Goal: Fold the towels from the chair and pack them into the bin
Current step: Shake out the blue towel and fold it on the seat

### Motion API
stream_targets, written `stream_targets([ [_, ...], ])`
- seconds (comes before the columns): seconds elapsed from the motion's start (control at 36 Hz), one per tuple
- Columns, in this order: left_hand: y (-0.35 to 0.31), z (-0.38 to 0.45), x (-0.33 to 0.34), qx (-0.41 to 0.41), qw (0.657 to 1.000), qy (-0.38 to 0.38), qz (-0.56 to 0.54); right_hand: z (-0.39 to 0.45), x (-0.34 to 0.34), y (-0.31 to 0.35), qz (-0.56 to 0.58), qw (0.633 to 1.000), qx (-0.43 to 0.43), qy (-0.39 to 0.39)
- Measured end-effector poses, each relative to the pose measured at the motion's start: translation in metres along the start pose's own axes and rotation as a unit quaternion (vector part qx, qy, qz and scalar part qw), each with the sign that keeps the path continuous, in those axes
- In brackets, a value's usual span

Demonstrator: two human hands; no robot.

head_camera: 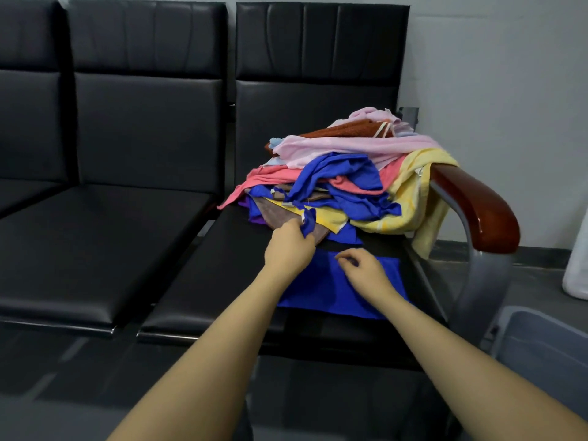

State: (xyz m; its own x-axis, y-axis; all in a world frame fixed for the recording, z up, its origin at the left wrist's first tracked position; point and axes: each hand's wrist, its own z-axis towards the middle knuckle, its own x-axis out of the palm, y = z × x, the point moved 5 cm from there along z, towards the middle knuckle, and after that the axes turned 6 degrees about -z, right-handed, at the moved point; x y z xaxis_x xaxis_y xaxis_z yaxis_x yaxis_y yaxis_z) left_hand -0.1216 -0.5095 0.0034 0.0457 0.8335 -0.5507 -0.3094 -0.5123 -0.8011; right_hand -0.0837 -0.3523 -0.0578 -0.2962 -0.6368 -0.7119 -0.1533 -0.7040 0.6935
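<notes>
The fingers (306, 225) of the left hand (288, 246) pinch a corner of a blue cloth at the near edge of the towel pile (346, 176), which is heaped toward 1 o'clock on the black chair seat (203, 275). The right hand (366, 270) rests with loosely curled fingers on a flat blue towel (321, 291) spread on the seat just in front of the pile. A yellow towel (416, 198) drapes beside the wooden armrest (477, 208). The grey bin (547, 351) stands at 4 o'clock.
</notes>
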Motion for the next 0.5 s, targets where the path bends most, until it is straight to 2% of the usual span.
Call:
stream_targets([
  [0.11,-0.024,-0.006,0.033,0.013,0.997,0.043,-0.062,-0.002,-0.037,-0.023,-0.032,0.993,0.062,-0.098],
  [0.17,-0.032,-0.012,0.055,-0.006,0.986,0.127,-0.107,-0.005,-0.051,-0.034,-0.022,0.987,0.11,-0.119],
  [0.22,-0.04,-0.024,0.078,-0.062,0.949,0.248,-0.185,-0.008,-0.061,-0.045,-0.029,0.979,0.147,-0.135],
  [0.25,-0.041,-0.028,0.086,-0.082,0.934,0.286,-0.195,-0.01,-0.065,-0.049,-0.046,0.976,0.161,-0.137],
  [0.28,-0.04,-0.028,0.09,-0.082,0.935,0.299,-0.174,-0.012,-0.067,-0.051,-0.067,0.974,0.172,-0.133],
  [0.33,-0.036,-0.023,0.091,-0.052,0.958,0.261,-0.104,-0.013,-0.067,-0.055,-0.107,0.97,0.186,-0.117],
  [0.42,-0.023,-0.012,0.08,-0.027,0.987,0.149,0.046,-0.012,-0.063,-0.055,-0.173,0.96,0.192,-0.107],
  [0.5,-0.009,-0.012,0.068,-0.049,0.974,0.086,0.204,-0.013,-0.058,-0.052,-0.234,0.947,0.188,-0.11],
])
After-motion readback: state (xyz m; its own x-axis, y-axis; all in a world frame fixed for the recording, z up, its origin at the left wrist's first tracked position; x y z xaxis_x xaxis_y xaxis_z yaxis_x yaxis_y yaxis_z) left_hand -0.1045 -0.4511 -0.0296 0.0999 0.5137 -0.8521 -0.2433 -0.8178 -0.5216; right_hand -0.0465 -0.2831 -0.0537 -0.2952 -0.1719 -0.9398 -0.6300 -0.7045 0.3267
